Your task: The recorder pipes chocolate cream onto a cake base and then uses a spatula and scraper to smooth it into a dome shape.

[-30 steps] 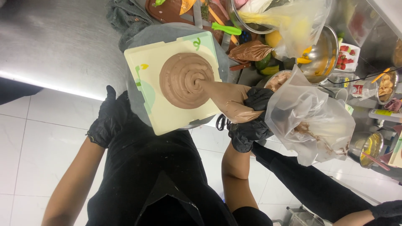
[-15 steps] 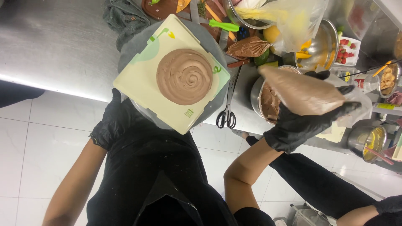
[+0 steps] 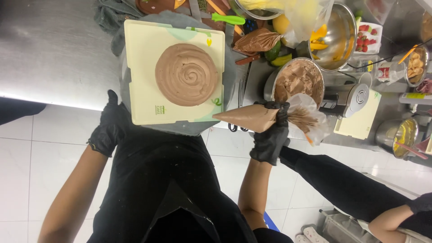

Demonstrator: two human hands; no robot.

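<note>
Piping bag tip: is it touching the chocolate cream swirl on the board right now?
Apart. The head view shows the piping bag, gripped by the right hand, with its tip past the cream-coloured board's edge, clear of the chocolate swirl.

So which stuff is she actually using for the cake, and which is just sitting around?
In use:
piping bag in right hand
chocolate cream disc
cream board
turntable by left hand
bowl of chocolate cream

Lying about:
scissors
strawberries
green-handled tool

You are standing in a working pastry kitchen. A stainless steel counter [image 3: 49, 49] stretches out before you over white floor tiles [image 3: 27, 148]. To the right crowd metal mixing bowls [image 3: 335, 29], a tub of chocolate cream [image 3: 297, 78], a punnet of strawberries [image 3: 369, 33] and cut fruit, with a stand mixer [image 3: 348, 96] nearby.
</note>
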